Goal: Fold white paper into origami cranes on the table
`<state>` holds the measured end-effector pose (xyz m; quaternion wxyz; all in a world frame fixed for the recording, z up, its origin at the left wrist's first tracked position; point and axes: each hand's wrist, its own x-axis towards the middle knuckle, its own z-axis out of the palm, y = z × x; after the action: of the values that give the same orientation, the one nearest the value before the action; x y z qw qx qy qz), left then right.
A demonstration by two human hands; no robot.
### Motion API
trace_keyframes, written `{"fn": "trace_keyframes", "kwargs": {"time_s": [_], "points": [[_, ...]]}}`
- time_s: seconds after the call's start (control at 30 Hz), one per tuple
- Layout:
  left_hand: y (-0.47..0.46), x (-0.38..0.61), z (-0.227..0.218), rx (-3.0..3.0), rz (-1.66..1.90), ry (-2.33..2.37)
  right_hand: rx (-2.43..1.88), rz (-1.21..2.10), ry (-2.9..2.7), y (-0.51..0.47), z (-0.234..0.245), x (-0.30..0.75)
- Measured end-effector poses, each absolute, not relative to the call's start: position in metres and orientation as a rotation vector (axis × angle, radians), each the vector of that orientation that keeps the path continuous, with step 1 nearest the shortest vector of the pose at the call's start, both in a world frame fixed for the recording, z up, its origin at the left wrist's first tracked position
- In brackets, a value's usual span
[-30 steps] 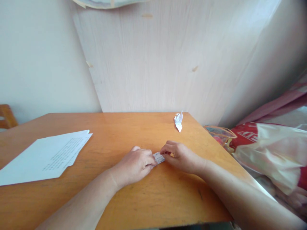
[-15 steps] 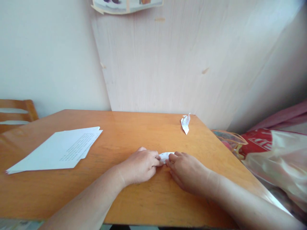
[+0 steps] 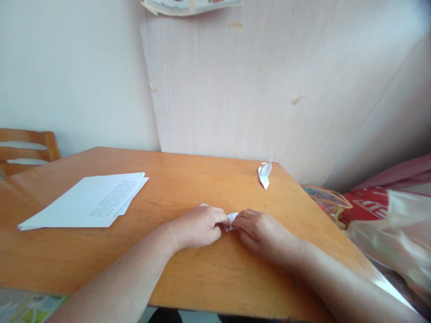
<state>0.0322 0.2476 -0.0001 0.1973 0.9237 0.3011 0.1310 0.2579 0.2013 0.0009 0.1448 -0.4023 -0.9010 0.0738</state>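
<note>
On white paper (image 3: 230, 221), both hands (image 3: 205, 225) (image 3: 261, 229) curled

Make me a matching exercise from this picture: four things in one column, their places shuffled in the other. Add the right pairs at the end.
Things
1. stack of paper
2. folded paper figure
3. small piece of paper
4. chair

Places
A. between the left hand and the right hand
B. at the picture's left edge, beyond the table
C. on the table, near its far right corner
D. on the left part of the table, with lines of dark characters showing

Right pairs: 1-D, 2-C, 3-A, 4-B
</note>
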Motion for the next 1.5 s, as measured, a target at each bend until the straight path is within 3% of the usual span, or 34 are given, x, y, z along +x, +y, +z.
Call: {"fn": "trace_keyframes", "kwargs": {"time_s": [0.3, 0.67, 1.13, 1.5], "points": [[0.257, 0.03, -0.004, 2.229, 0.426, 0.946, -1.161, 0.164, -2.727, 0.194, 0.013, 0.252], [0.275, 0.039, -0.026, 2.207, 0.652, 1.126, -1.35, 0.117, -2.836, 0.19, 0.023, 0.243], [0.273, 0.047, -0.013, 2.455, 0.379, 1.352, -1.284, 0.198, -2.763, 0.19, 0.021, 0.245], [0.276, 0.046, -0.015, 2.455, 0.356, 1.334, -1.27, 0.18, -2.787, 0.19, 0.019, 0.246]]}}
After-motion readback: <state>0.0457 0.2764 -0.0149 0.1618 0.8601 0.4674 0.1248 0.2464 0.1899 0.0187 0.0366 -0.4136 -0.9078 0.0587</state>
